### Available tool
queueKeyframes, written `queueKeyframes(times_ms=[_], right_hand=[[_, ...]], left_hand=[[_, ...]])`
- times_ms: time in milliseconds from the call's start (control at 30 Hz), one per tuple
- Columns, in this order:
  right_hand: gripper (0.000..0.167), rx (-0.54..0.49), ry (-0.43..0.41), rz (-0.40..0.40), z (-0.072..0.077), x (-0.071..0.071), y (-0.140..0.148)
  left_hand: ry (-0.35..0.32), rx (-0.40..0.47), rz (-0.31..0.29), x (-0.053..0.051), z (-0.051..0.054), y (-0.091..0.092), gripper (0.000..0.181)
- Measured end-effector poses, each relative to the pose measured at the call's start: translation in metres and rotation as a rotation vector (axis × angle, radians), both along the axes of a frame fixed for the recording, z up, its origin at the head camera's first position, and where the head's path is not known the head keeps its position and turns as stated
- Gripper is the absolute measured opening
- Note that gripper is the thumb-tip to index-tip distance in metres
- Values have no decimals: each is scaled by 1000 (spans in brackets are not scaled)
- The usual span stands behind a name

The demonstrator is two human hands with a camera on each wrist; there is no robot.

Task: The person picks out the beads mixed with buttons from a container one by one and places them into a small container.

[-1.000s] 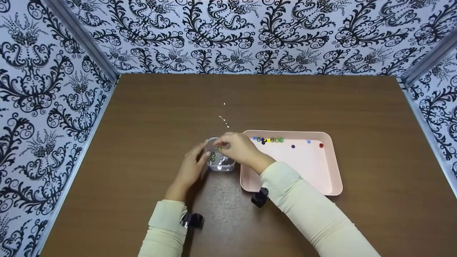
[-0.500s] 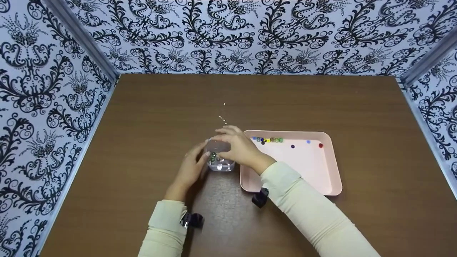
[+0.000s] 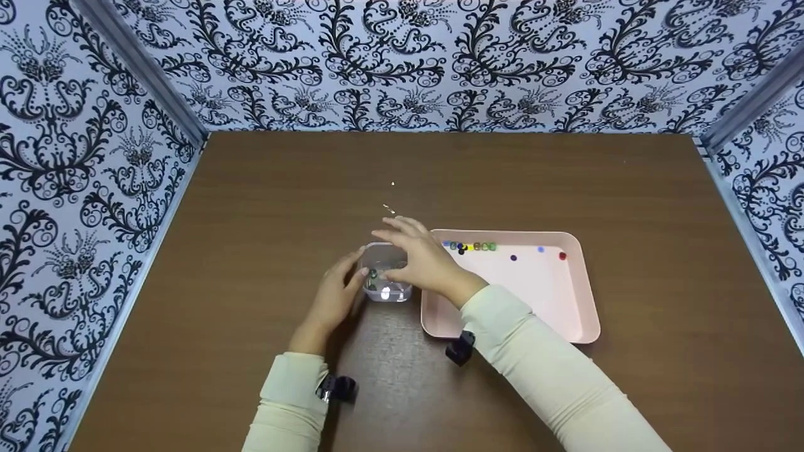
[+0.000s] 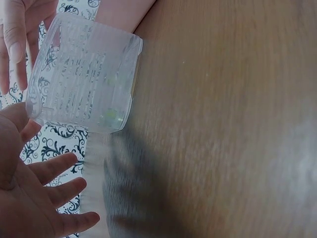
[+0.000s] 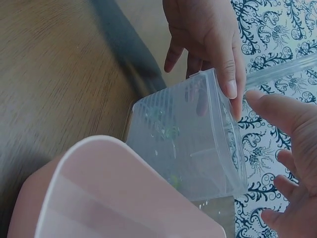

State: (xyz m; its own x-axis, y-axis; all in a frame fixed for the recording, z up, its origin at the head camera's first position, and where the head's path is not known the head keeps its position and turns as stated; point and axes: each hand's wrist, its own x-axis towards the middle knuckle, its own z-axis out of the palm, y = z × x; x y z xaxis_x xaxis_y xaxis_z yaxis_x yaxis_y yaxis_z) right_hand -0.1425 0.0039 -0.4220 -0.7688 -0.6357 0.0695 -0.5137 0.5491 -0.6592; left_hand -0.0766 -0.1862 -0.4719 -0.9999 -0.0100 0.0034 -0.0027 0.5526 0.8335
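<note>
My left hand (image 3: 331, 295) pinches the rim of a clear plastic container (image 4: 81, 74) between thumb and forefinger; its other fingers are spread apart. Inside the container lie a few glassy green marbles (image 3: 372, 275), blurred through the wall in both wrist views. Over the container's right side hovers my right hand (image 3: 427, 257), thumb and fingers wide apart. Nothing shows between its fingers in the right wrist view, where the right hand (image 5: 292, 158) is beside the container's opening. A pink tray (image 3: 590, 301) stands just right of the container.
Along the tray's far side runs a row of small coloured pieces (image 3: 477, 247). A dark piece (image 3: 514, 258), a light blue one (image 3: 541, 250) and a red one (image 3: 562, 256) lie apart. White specks (image 3: 389, 208) mark the brown table (image 3: 282, 207) beyond the container. Patterned walls surround it.
My right hand's thumb and fingers have spread from a pinch inside the container, and the hand has drawn slightly up and back. My left hand stays on the rim.
</note>
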Motion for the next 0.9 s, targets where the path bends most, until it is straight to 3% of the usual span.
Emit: queueKeyframes(times_ms=[300, 900], right_hand=[[82, -3, -19, -2, 1, -1, 6], [92, 0, 52, -33, 1, -1, 23]], left_hand=[[33, 23, -9, -1, -1, 0, 43], [-23, -28, 24, 0, 1, 1, 44]])
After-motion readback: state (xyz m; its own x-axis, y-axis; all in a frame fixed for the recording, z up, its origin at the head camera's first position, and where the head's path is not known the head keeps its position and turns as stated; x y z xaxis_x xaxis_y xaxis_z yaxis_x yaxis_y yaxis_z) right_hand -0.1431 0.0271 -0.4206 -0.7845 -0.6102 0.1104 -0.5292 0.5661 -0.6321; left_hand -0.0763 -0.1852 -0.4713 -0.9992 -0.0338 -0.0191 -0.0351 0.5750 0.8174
